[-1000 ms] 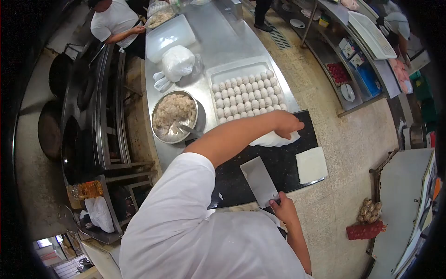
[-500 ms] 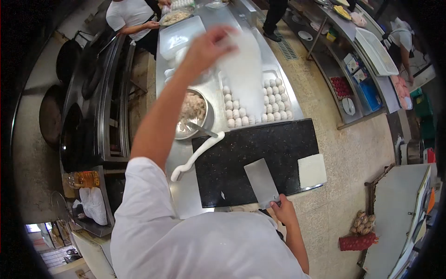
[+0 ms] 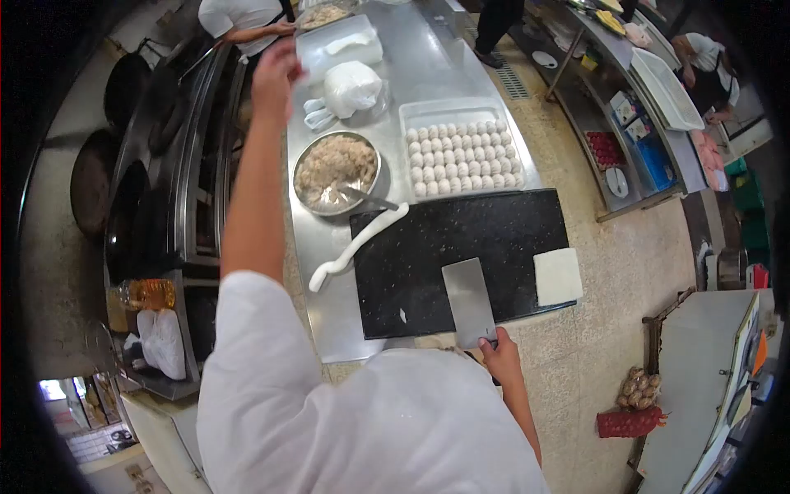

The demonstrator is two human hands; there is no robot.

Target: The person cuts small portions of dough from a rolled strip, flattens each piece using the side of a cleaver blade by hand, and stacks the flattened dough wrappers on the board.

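My right hand [image 3: 504, 360] grips the handle of a cleaver [image 3: 469, 305], whose broad blade lies over the near edge of a black speckled board [image 3: 428, 267]. My left hand [image 3: 276, 78] is raised at the table's left side, fingers loosely apart, with nothing visible in it. Nearest to it are a plastic container [image 3: 317, 58] and a white plastic bag [image 3: 352, 89]. A rope of white dough [image 3: 358, 247] lies across the board's left edge. Beyond it, a metal bowl [image 3: 301, 193] contains pale filling [image 3: 337, 165] and a metal utensil [image 3: 370, 198].
A tray [image 3: 405, 123] of pleated dumplings [image 3: 461, 156] stands behind the board. A folded white cloth [image 3: 558, 277] sits at the board's right edge. A co-worker [image 3: 247, 20] is at the table's far left; another person [image 3: 708, 66] is at the right. Woks [image 3: 127, 90] line the left.
My left hand has swung left from above the dumpling tray. The blurred, translucent white thing beneath it no longer shows there, uncovering the dumplings and bag. My right hand keeps the cleaver.
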